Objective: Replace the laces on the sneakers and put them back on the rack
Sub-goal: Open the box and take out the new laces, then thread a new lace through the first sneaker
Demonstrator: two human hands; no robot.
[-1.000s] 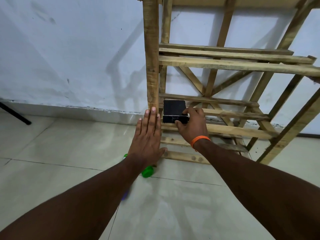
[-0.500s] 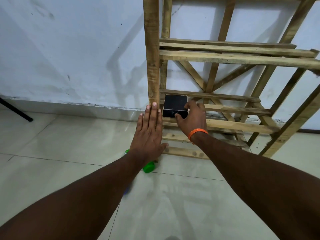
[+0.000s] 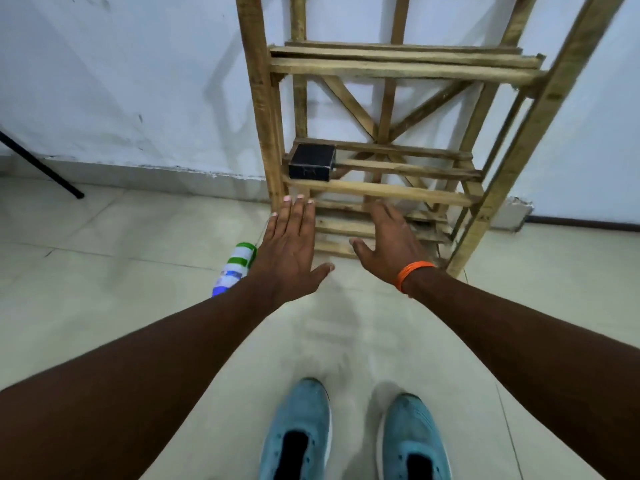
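Plainly, both our hands were empty: our left hand (image 3: 291,247) was spread flat with straight fingers, its fingertips near the foot of the rack (image 3: 263,133), and our right hand (image 3: 388,244) hung open and relaxed before the lowest slats (image 3: 346,230), holding nothing. The sneakers (image 3: 301,431) stood as a pair on the floor (image 3: 104,306) at the bottom of the view, well apart from the rack, toes toward it; we could not tell whether they were laced or being worn. The risk, as we judged it, lay in setting them back: the shelves were only spaced slats, so a shoe put down crooked could tip into a gap, and the black box (image 3: 311,162) took up the left end of a lower shelf. A bottle (image 3: 237,266) lying just beside our left wrist could be knocked rolling. The rack was rough, unpainted timber, square-edged and braced with diagonal strips; the sneakers were soft blue knit with white soles; the floor was smooth pale tile, the bottle round with green bands.
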